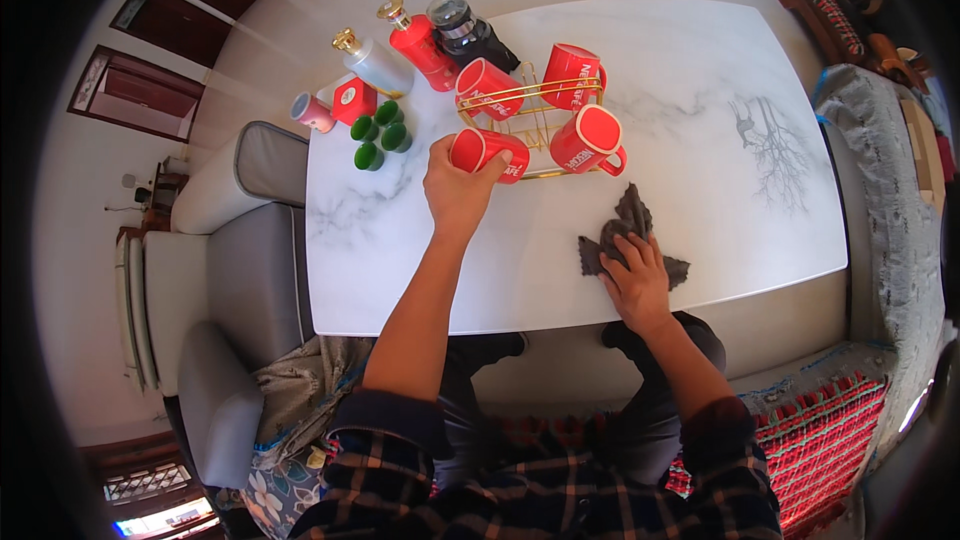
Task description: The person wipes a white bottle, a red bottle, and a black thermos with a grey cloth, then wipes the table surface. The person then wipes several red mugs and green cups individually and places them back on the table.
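Note:
My left hand (463, 184) grips a red Nescafé mug (491, 154) at the near left side of a gold wire mug rack (534, 127). Three more red mugs are on the rack: one at the far left (487, 90), one at the far right (572, 75), and one at the near right (585, 141) with its base turned up and its handle to the right. On the white marble-patterned table (525, 255), my right hand (636, 277) rests on a crumpled dark grey cloth (626, 229), fingers spread over it.
Left of the rack stand several small green cups (382, 135), a red box (354, 100), a pink container (313, 112), a white bottle (373, 64), a red bottle (424, 52) and a dark glass-topped jar (469, 30). A grey chair (251, 270) borders the table's left edge.

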Demonstrator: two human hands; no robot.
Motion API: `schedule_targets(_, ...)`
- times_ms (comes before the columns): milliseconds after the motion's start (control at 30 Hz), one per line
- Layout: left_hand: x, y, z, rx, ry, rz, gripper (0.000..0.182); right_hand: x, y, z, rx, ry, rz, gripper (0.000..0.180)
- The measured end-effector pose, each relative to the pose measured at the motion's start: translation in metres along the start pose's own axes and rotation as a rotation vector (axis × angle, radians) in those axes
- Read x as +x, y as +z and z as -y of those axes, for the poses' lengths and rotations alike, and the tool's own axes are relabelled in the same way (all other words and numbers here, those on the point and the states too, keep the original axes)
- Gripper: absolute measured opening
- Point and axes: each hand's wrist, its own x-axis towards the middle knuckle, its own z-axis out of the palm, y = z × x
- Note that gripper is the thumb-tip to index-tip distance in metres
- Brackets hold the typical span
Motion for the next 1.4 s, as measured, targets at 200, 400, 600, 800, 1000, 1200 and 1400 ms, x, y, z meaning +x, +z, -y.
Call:
schedule_targets(200,-0.024,-0.053,-0.024,-0.309,-0.023,-0.068,0.070,0.009,-0.034,-0.063,-0.176,0.366,-0.240,0.046)
schedule_targets(400,-0.079,-0.117,0.003,-0.993,-0.387,0.269,0.051,-0.015,0.020,0.020,-0.284,0.238,-0.152,0.045)
schedule_targets(600,-0.156,-0.134,0.014,-1.471,-0.675,0.365,0.071,-0.054,-0.004,0.117,0.896,0.864,0.121,0.025)
schedule_targets(800,-0.223,-0.148,0.008,-1.604,-0.713,0.697,0.087,-0.027,-0.151,0.228,1.412,0.606,-0.216,0.033)
schedule_targets(1000,-0.277,-0.152,0.014,-1.585,-0.775,0.900,0.075,-0.041,-0.172,0.286,0.804,0.057,-0.128,0.022)
schedule_targets(1200,-0.308,-0.161,-0.010,-1.216,-0.592,0.696,0.074,-0.044,-0.169,0.283,0.989,0.348,-0.061,0.021)
schedule_targets(1400,-0.302,-0.173,0.002,-1.097,-0.588,0.753,0.069,-0.086,-0.207,0.306,0.832,0.050,-0.002,0.021)
